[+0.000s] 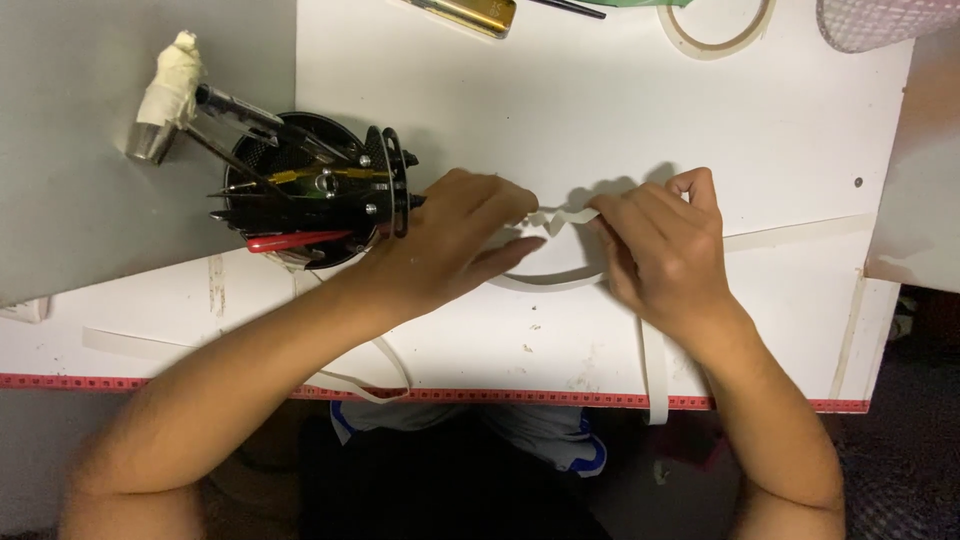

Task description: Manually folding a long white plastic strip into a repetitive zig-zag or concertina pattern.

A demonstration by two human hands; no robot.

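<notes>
**A:** What do I have in front of me?

**B:** I look down on a white worktop (pixel 600 110). My left hand (pixel 450 245) and right hand (pixel 665 250) meet near its middle, both pinching a thin, pale strip of tape (pixel 560 218) that crumples between them. The left fingers (pixel 510 205) are closed on one end, the right fingers (pixel 610 215) closed on the other.

**A:** Where does the strip go?

**B:** It loops below the hands across the worktop, and a loose length hangs over the near edge, which is trimmed in red.

**A:** Anything beside my hands?

**B:** Just left of the left hand stands a black round tool holder (pixel 310 190) with red-handled pliers (pixel 295 241). A roll of tape (pixel 715 30) lies at the far edge, well apart.
</notes>
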